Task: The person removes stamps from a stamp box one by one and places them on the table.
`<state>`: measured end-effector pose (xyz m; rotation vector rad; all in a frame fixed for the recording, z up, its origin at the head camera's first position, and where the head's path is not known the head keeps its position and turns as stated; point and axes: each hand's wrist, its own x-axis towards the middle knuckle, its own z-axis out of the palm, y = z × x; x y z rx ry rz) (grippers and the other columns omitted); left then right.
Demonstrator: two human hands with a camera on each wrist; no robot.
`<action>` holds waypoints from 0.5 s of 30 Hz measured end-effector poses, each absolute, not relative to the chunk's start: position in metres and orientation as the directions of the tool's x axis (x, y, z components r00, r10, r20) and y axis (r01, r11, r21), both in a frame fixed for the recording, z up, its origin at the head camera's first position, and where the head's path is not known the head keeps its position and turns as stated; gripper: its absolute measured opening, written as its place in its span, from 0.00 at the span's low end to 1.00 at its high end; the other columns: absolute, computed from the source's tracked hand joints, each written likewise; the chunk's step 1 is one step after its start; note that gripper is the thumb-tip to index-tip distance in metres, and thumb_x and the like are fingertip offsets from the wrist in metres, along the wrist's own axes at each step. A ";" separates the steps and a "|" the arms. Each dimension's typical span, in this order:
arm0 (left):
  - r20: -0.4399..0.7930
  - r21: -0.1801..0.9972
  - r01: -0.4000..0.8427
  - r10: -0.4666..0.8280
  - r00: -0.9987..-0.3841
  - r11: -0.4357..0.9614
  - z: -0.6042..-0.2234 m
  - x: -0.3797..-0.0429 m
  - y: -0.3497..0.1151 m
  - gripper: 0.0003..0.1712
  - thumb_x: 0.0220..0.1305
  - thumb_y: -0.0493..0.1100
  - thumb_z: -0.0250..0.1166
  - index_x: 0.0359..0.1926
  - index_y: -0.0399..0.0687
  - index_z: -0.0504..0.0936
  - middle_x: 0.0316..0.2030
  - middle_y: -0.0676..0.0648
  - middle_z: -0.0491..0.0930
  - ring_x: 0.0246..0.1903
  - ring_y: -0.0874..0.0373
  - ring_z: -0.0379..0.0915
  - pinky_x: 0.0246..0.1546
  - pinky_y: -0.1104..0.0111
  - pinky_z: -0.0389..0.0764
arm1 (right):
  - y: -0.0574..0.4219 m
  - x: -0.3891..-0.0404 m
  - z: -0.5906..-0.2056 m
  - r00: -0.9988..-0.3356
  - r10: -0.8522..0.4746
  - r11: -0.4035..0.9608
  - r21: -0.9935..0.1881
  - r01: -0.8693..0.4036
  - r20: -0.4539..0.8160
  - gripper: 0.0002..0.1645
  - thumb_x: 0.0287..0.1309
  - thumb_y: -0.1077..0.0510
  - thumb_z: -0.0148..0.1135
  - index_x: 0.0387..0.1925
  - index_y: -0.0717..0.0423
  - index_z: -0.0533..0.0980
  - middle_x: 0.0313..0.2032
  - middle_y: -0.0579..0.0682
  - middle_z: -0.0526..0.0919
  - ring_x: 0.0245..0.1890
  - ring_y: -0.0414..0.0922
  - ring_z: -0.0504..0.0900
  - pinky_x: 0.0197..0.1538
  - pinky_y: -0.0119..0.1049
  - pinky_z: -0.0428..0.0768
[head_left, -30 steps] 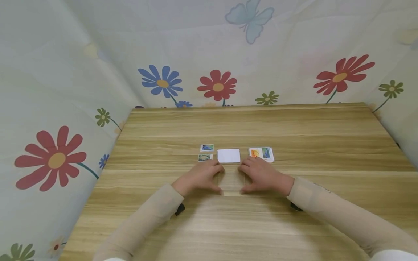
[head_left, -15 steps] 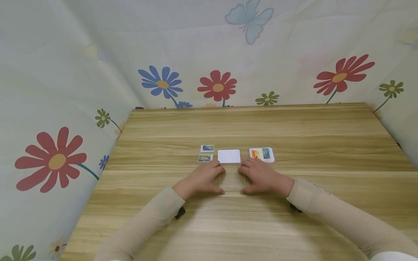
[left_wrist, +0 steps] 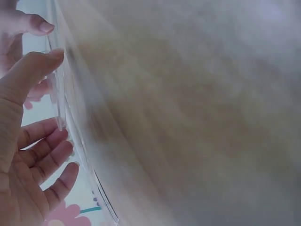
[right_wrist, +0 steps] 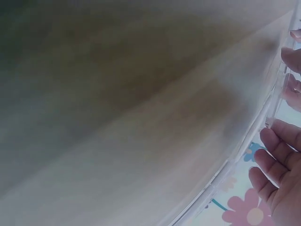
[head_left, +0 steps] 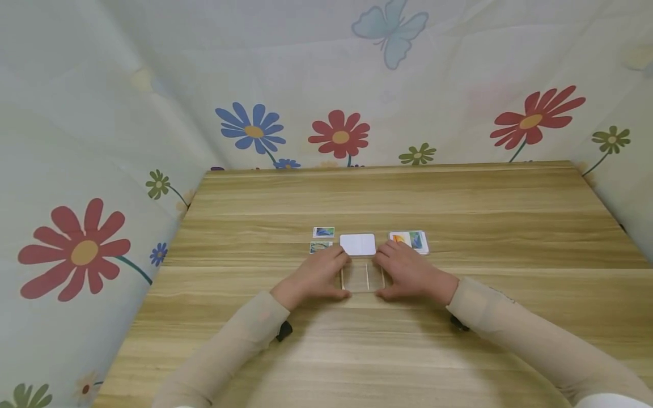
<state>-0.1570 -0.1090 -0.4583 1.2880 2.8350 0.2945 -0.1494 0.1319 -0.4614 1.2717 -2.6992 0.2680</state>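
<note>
A clear plastic box [head_left: 356, 277] with a thin dividing line lies between my two hands over the wooden table. My left hand [head_left: 315, 276] pinches its left side, thumb at the near corner and index finger at the far one. On the right side my right hand [head_left: 412, 273] grips it the same way. In the left wrist view the box [left_wrist: 57, 94] is edge-on beside the thumb, the other fingers loosely bent. The right wrist view has the box [right_wrist: 278, 94] at its right edge. Just beyond it lies a blank white card or stack [head_left: 357, 244].
Two small picture cards [head_left: 323, 232] lie left of the white one, the nearer partly behind my left hand. Right of it is a stack of picture cards [head_left: 418, 240], partly covered by my right fingers. A flower-printed cloth [head_left: 459, 73] hangs behind the table [head_left: 408, 198].
The clear box has shifted slightly away from me, and its dividing line now shows clearly. Both hands moved with it a little; the cards have stayed in place.
</note>
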 end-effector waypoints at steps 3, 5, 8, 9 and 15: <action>0.065 0.155 0.743 0.744 -0.665 0.651 -0.460 -0.160 -0.109 0.37 0.43 0.61 0.74 0.49 0.42 0.75 0.45 0.47 0.74 0.43 0.55 0.71 0.46 0.63 0.75 | 0.131 -0.151 -0.460 -0.641 -0.740 0.636 -0.099 -0.765 0.205 0.36 0.38 0.38 0.72 0.43 0.59 0.75 0.41 0.51 0.76 0.45 0.48 0.72 0.51 0.44 0.72; 0.065 0.148 0.740 0.740 -0.669 0.656 -0.460 -0.161 -0.110 0.37 0.44 0.60 0.74 0.50 0.42 0.75 0.46 0.47 0.74 0.45 0.54 0.71 0.48 0.62 0.75 | 0.131 -0.151 -0.459 -0.647 -0.734 0.642 -0.099 -0.760 0.207 0.36 0.38 0.39 0.72 0.44 0.59 0.75 0.42 0.51 0.76 0.45 0.48 0.73 0.52 0.45 0.72; 0.062 0.160 0.731 0.732 -0.678 0.663 -0.459 -0.163 -0.110 0.37 0.46 0.59 0.74 0.51 0.42 0.74 0.48 0.46 0.74 0.47 0.53 0.70 0.49 0.61 0.74 | 0.130 -0.153 -0.458 -0.653 -0.726 0.650 -0.092 -0.754 0.215 0.36 0.39 0.39 0.72 0.44 0.60 0.75 0.41 0.51 0.76 0.45 0.49 0.73 0.54 0.46 0.72; 0.064 0.166 0.729 0.731 -0.680 0.664 -0.459 -0.163 -0.111 0.37 0.46 0.58 0.74 0.51 0.42 0.74 0.48 0.46 0.74 0.48 0.53 0.70 0.50 0.60 0.74 | 0.130 -0.154 -0.458 -0.653 -0.725 0.652 -0.089 -0.753 0.218 0.37 0.39 0.39 0.71 0.44 0.60 0.75 0.41 0.51 0.76 0.46 0.49 0.73 0.54 0.46 0.71; 0.074 0.141 0.727 0.725 -0.684 0.672 -0.458 -0.169 -0.112 0.37 0.47 0.58 0.73 0.52 0.41 0.74 0.48 0.45 0.74 0.50 0.52 0.70 0.53 0.60 0.73 | 0.128 -0.160 -0.457 -0.659 -0.721 0.665 -0.053 -0.745 0.214 0.39 0.41 0.37 0.70 0.47 0.62 0.75 0.43 0.53 0.77 0.47 0.50 0.73 0.54 0.45 0.72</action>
